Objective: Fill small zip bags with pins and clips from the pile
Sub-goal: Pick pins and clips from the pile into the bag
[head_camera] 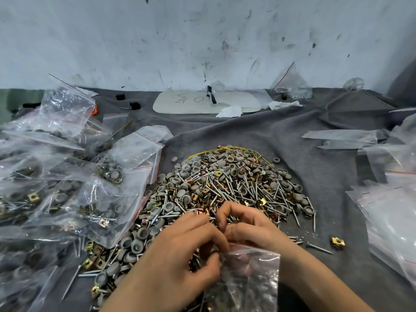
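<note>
So the small zip bag [252,273] sits right at the near edge of the pile [225,188], mouth up between both hands. Left hand [180,251] pinches the bag's lip with thumb and curled fingers. Right hand [247,224] is curled over the screws and caps, but I can't tell if it's actually got anything pinched. Tip imo: keep that mouth pulled wide and close to the pile, feed screws in head-first so the points don't poke through the plastic, and don't overstuff or the zip won't close.
</note>
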Demonstrator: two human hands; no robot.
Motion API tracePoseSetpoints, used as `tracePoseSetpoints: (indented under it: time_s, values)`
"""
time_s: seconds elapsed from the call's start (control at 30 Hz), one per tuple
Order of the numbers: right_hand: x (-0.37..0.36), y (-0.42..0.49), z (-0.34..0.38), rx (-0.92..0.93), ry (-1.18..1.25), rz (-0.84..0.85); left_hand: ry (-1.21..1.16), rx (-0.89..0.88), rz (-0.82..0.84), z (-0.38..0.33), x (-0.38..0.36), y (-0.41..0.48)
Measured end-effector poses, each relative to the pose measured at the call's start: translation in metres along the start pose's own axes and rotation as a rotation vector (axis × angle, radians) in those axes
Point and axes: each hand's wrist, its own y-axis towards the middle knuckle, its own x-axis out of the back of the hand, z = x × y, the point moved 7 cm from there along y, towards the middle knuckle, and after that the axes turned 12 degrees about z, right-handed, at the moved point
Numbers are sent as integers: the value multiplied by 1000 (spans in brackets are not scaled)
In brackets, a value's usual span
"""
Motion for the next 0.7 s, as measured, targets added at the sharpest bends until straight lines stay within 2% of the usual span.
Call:
tracePoseSetpoints:
  time_s: [0.17, 0.37, 0.53, 0.57, 0.63, 0.67, 0.7]
  values:
    - [0, 1, -2, 5, 14, 12, -13, 8, -26, 0, 2, -1]
    - [7, 1, -7, -15, -8, -41, -78, 34, -149, -2, 10, -6]
    - [-4, 0, -5, -37, 65, 88, -111, 47, -162, -3, 8, -11]
    - [-6, -1, -6, -55, 105, 128, -107, 105, -130, 8, 6, -3]
    - [-8, -2, -6, -58, 148, 168, -128, 225, 57, 25, -7, -1]
    - [-9, -2, -6, -47, 133, 180, -115, 351, 145, 45, -17, -4]
    - [-9, -1, -5, -34, 98, 173, -201, 476, 213, 66, -25, -4]
